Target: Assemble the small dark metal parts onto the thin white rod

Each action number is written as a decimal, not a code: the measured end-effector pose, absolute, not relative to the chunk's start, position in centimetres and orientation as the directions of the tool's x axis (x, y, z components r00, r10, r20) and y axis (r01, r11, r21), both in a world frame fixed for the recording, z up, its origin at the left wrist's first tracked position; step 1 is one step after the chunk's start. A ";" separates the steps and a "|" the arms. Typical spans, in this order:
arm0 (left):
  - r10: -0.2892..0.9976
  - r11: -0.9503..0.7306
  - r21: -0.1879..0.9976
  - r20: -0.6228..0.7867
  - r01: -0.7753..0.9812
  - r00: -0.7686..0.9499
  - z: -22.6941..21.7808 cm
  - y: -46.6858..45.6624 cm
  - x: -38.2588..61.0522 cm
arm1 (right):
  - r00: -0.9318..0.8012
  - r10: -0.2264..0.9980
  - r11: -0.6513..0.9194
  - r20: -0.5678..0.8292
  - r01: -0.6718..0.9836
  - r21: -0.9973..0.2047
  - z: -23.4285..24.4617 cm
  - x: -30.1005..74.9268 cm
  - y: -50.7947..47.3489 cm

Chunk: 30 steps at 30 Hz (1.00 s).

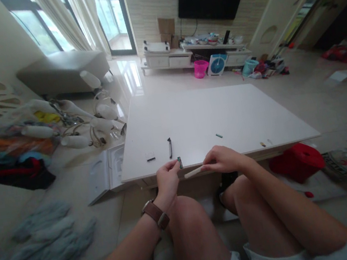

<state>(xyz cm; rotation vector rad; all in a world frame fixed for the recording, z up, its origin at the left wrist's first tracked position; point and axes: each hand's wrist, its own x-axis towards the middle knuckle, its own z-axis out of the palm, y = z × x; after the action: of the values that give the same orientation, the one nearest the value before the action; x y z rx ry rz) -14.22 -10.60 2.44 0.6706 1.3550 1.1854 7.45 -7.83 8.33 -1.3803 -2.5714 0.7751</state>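
Observation:
At the near edge of the white table [197, 115], my left hand [167, 177] pinches a small dark green razor cartridge [180, 162] between thumb and fingers. Close to its right, my right hand [221, 159] grips a thin, pale, flat stick [194, 172] whose tip points left toward the cartridge, apart from it. Just beyond my left hand lies a razor handle [170, 148]. A second green cartridge [219, 135] rests farther in, beyond my right hand. A short black piece [151, 159] lies on the left side of the tabletop.
A small yellow and black piece [263, 144] sits near the table's right front corner. Red fabric stool [297, 162] stands right of my legs. An open white box [101, 175] and a chandelier [92, 121] are on the floor at left.

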 end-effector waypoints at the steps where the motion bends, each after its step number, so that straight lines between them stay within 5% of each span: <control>1: 0.913 0.322 0.914 -0.369 -0.248 -0.175 2.4 -10.6 -14.2 | -0.577 0.808 0.452 -0.122 0.738 -0.501 8.3 7.5 -7.8; 4: 0.922 0.310 0.920 -0.353 -0.241 -0.160 2.4 -10.6 -14.2 | -0.499 0.866 0.419 -0.032 0.760 -0.496 8.1 7.6 -7.8; 9: 0.919 0.302 0.923 -0.349 -0.238 -0.183 2.4 -10.6 -14.2 | -0.619 0.769 0.477 -0.158 0.722 -0.501 8.1 7.5 -7.9; 13: 0.923 0.302 0.924 -0.344 -0.234 -0.171 2.4 -10.6 -14.2 | -0.517 0.855 0.430 -0.050 0.758 -0.491 8.2 7.3 -7.9; 17: 0.922 0.298 0.927 -0.342 -0.229 -0.184 2.4 -10.6 -14.2 | -0.612 0.776 0.467 -0.153 0.721 -0.512 8.2 7.3 -7.9; 30: 0.930 0.298 0.933 -0.332 -0.201 -0.159 2.2 -10.7 -14.2 | -0.504 0.861 0.402 -0.059 0.748 -0.529 8.1 7.5 -7.7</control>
<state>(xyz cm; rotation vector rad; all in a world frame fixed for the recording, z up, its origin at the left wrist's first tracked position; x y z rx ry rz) -14.25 -10.68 2.23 0.7465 1.3498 1.1759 7.52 -7.72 8.13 -1.4233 -2.4348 0.7424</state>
